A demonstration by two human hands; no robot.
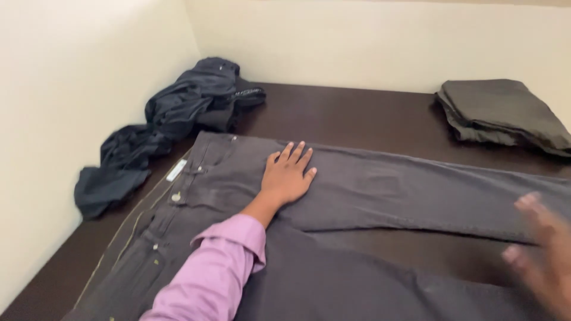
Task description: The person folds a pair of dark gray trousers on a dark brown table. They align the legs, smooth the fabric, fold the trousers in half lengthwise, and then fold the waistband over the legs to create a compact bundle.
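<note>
Grey denim jeans (369, 196) spread flat on dark wooden bench (357, 116).
Left hand (288, 175) lies open, palm pressing the hip; right hand (544, 255), at four o'clock, blurred, fingers spread, gripping nothing.

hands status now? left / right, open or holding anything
Left hand: open, flat, palm down on the dark trousers, holding nothing.
Right hand: motion-blurred over the trouser leg; fingers look spread, no grip visible.

walls (369, 41): plain cream, meeting in a corner at the far left | surface (357, 119): dark brown wood grain, glossy, running flush to both walls | light: soft and even, faint sheen on the far part of the surface | windows: not in view
</note>
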